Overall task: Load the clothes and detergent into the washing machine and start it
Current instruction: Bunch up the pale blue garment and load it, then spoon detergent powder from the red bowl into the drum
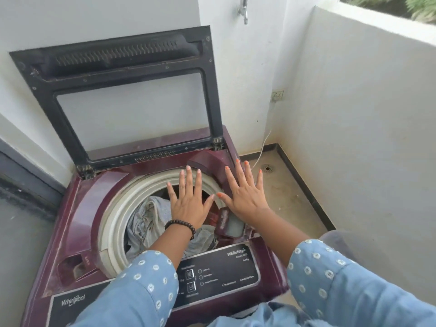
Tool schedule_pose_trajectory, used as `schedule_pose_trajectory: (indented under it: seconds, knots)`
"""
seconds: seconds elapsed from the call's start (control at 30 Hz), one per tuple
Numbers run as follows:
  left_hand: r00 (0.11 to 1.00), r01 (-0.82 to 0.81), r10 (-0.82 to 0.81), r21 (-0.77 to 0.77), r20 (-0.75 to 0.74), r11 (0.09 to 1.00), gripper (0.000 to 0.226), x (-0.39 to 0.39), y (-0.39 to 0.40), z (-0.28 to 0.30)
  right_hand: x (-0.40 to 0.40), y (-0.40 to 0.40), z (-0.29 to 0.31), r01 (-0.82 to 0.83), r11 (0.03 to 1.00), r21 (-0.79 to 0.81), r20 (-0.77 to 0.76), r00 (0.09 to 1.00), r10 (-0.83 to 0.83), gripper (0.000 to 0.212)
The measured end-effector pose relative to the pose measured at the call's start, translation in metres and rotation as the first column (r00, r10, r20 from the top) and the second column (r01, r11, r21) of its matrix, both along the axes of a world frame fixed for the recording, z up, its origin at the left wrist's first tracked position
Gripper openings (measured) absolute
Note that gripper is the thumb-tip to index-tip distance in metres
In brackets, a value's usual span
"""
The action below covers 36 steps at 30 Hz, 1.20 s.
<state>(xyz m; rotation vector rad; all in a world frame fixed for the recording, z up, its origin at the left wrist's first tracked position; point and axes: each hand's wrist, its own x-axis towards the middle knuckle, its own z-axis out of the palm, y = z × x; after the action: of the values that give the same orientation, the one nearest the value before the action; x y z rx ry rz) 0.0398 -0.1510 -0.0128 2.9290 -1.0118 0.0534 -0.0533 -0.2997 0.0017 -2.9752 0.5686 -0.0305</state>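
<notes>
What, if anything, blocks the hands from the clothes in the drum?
Nothing visible does. The lid stands raised at the back, the drum opening is uncovered, and both the left hand and right hand hover flat and empty above the clothes.

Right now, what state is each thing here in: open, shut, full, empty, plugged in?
Washing machine lid: open, standing upright.
Drum: holds clothes.
Left hand: open, empty, fingers spread above the drum.
Right hand: open, empty, fingers spread.
Wall socket: has a plug in it.
Tap: no water seen running.
</notes>
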Motion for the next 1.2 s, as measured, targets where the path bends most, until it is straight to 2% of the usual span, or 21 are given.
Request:
schedule_pose_trajectory:
  seconds: [0.4,0.53,0.7,0.97,1.2]
  knots:
    - [0.991,0.128,-0.129,0.029,0.04,0.991,0.096,-0.06,-0.121,0.034,-0.072,-0.107,0.023,0.136,0.991,0.018,0.052,0.989,-0.137,0.08]
    - [0.981,0.185,-0.183,-0.028,0.069,0.982,0.086,-0.084,-0.165,0.035,-0.105,-0.148,0.03,0.197,0.98,0.012,0.089,0.976,-0.197,0.087]
    - [0.961,0.26,-0.258,-0.007,0.098,0.966,0.084,-0.122,-0.223,0.039,-0.155,-0.195,0.037,0.279,0.96,0.0,0.107,0.955,-0.277,0.088]
    - [0.89,0.448,-0.449,0.03,0.08,0.894,0.087,-0.199,-0.323,0.055,-0.251,-0.272,0.047,0.466,0.885,0.001,0.13,0.877,-0.463,0.091]
    - [0.817,0.57,-0.575,0.087,0.039,0.817,0.079,-0.26,-0.397,0.079,-0.323,-0.319,0.06,0.589,0.807,-0.035,0.161,0.8,-0.578,0.082]
